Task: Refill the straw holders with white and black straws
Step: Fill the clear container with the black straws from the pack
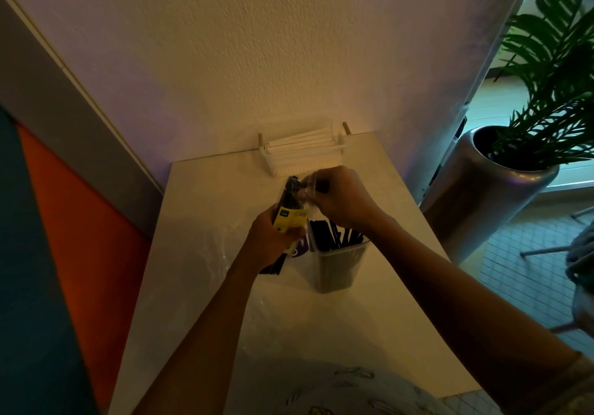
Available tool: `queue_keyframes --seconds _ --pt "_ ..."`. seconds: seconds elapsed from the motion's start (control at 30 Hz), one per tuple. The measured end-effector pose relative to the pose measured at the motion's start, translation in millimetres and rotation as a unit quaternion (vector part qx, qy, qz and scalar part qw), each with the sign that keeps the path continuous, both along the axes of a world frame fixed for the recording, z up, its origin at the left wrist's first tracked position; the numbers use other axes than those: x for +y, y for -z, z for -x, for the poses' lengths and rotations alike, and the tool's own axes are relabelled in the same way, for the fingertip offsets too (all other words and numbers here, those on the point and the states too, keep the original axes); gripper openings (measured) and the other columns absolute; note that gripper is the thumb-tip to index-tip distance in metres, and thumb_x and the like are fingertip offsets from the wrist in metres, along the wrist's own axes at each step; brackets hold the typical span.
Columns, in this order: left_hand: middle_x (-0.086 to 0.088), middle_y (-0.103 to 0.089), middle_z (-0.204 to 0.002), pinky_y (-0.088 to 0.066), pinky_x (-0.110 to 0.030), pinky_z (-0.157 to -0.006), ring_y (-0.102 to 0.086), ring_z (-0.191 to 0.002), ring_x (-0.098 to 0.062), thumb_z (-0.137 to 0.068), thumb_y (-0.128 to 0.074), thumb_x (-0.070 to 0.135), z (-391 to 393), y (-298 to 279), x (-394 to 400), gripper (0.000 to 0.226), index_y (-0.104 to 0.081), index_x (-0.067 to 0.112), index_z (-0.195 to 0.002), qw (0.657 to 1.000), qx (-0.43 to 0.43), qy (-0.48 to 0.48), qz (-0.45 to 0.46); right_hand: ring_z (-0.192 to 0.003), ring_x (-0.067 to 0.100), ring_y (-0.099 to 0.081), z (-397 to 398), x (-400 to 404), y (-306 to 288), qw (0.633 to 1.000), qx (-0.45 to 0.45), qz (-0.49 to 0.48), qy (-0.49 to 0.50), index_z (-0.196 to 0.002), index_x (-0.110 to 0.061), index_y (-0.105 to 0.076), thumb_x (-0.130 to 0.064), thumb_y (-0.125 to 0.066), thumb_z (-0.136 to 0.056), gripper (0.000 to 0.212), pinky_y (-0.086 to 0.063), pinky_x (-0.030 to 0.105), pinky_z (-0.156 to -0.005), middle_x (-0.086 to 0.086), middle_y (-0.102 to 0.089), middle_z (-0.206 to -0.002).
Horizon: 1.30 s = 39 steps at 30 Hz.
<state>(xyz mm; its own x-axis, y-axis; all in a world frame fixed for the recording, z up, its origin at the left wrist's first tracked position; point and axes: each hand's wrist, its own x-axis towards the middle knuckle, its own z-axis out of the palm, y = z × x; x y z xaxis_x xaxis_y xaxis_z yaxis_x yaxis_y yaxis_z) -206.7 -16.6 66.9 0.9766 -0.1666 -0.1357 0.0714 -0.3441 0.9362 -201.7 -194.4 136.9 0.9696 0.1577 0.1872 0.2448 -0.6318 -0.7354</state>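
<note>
1. Left hand (271,241) grips a clear plastic pack of black straws (289,204) round its middle, fingers curled over the yellow paper label (289,220). Pack tilts up and away from the person; its lower end sticks out under the hand, near the table.
2. Right hand (342,194) pinches the crumpled clear wrap (307,188) at the pack's top end, fingers curled on the plastic. Both hands are held above the table, close together.
3. Clear rectangular plastic straw holder (337,263) stands upright on the table, just right of the left hand and under the right wrist. Loose black straws (334,234) stand in it, leaning, tips above the rim.
4. Small purple item (303,244) shows between the left hand and the clear holder; can't tell what it is.
5. White wire basket holder with two wooden posts (339,152) sits at the far table edge against the wall, behind the hands. White straws (302,147) lie flat in it, stacked lengthwise.
6. Sheet of clear plastic film (218,254) lies on the white rectangular tabletop (369,334), left of the left forearm.
7. Surroundings: cream textured wall (257,61) behind the table; orange and blue panel (64,237) at left; silver round planter (488,196) with a green palm-like plant (553,77) at right on a tiled floor (520,273).
</note>
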Motion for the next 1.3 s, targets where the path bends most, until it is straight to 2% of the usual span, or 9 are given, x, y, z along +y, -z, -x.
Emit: queue_keyframes --seconds 0.07,0.3,0.4,0.53,0.7,0.87,1.0,1.13,1.3 --pt "0.005 -0.069 -0.091 -0.057 -0.035 -0.076 -0.067 -0.086 -0.016 -0.079 -0.078 0.015 1 -1 0 0.031 -0.060 0.030 -0.099 1.000 -0.002 -0.005 0.004 -0.075 0.010 -0.067 0 0 -2 1.000 0.010 0.006 -0.007 -0.103 -0.016 -0.075 -0.025 -0.069 -0.091 0.016 -0.054 0.018 -0.062 -0.003 -0.073 -0.088" --pt "0.008 -0.069 -0.091 -0.056 -0.029 -0.075 -0.067 -0.084 -0.007 -0.076 -0.081 0.016 2 -2 -1 0.034 -0.062 0.027 -0.102 1.000 -0.008 -0.006 0.022 -0.053 0.003 -0.052 1 -3 -13 1.000 0.020 0.003 -0.009 -0.098 -0.018 -0.073 -0.022 -0.067 -0.092 0.009 -0.042 0.009 -0.048 -0.011 -0.062 -0.068" --pt "0.009 -0.068 -0.091 -0.053 -0.024 -0.072 -0.065 -0.082 -0.003 -0.076 -0.081 0.017 1 -3 -2 0.035 -0.061 0.025 -0.104 1.000 -0.007 -0.003 0.016 -0.053 -0.002 -0.054 1 -4 -13 1.000 0.022 0.008 -0.011 -0.097 -0.018 -0.073 -0.021 -0.066 -0.092 0.008 -0.041 0.007 -0.050 -0.013 -0.061 -0.068" --pt "0.005 -0.070 -0.096 -0.056 -0.027 -0.076 -0.067 -0.088 -0.009 -0.075 -0.081 0.020 1 0 1 0.038 -0.062 0.025 -0.108 1.000 -0.012 -0.001 0.017 -0.057 -0.011 -0.056 0 -10 -17 1.000 0.013 -0.008 -0.007 -0.093 -0.015 -0.072 -0.020 -0.065 -0.093 0.008 -0.042 0.006 -0.054 -0.015 -0.061 -0.069" --pt "0.010 -0.071 -0.089 -0.055 -0.017 -0.063 -0.069 -0.076 -0.004 -0.079 -0.078 0.014 3 -1 -2 0.032 -0.064 0.026 -0.105 0.999 -0.001 0.002 0.049 -0.060 -0.001 -0.062 -4 -17 -20 0.998 0.011 -0.051 0.019 -0.096 -0.015 -0.073 -0.020 -0.068 -0.091 0.009 -0.049 0.012 -0.057 -0.007 -0.069 -0.077" --pt "0.000 -0.071 -0.086 -0.056 -0.021 -0.060 -0.068 -0.068 -0.004 -0.082 -0.075 0.013 4 -4 -4 0.027 -0.065 0.016 -0.108 0.998 0.016 0.004 0.061 -0.063 0.002 -0.063 3 -14 -11 0.989 0.058 -0.132 0.030 -0.102 -0.007 -0.071 -0.022 -0.072 -0.088 0.020 -0.051 0.014 -0.057 0.006 -0.072 -0.085" --pt "0.001 -0.070 -0.087 -0.056 -0.021 -0.062 -0.068 -0.071 -0.006 -0.083 -0.074 0.017 4 -6 -6 0.026 -0.064 0.017 -0.107 0.998 0.019 0.010 0.053 -0.072 0.017 -0.062 8 -10 -4 0.978 0.091 -0.187 0.019 -0.096 0.005 -0.069 -0.021 -0.068 -0.091 0.027 -0.052 0.020 -0.061 0.024 -0.069 -0.090" --pt "0.006 -0.071 -0.084 -0.055 -0.022 -0.064 -0.068 -0.074 -0.009 -0.081 -0.076 0.015 6 -4 -4 0.023 -0.065 0.024 -0.100 0.998 0.026 0.010 0.060 -0.071 0.006 -0.065 11 -7 -7 0.967 0.109 -0.228 0.013 -0.099 -0.006 -0.073 -0.017 -0.068 -0.091 0.015 -0.052 0.019 -0.062 0.004 -0.074 -0.081" --pt "0.008 -0.070 -0.083 -0.053 -0.016 -0.060 -0.067 -0.070 -0.003 -0.081 -0.076 0.014 9 -6 -4 0.026 -0.065 0.018 -0.104 0.998 0.026 0.009 0.060 -0.066 -0.010 -0.064 14 -5 -9 0.971 0.079 -0.227 0.014 -0.113 -0.002 -0.070 -0.011 -0.067 -0.092 0.023 -0.045 0.006 -0.059 -0.006 -0.072 -0.083"
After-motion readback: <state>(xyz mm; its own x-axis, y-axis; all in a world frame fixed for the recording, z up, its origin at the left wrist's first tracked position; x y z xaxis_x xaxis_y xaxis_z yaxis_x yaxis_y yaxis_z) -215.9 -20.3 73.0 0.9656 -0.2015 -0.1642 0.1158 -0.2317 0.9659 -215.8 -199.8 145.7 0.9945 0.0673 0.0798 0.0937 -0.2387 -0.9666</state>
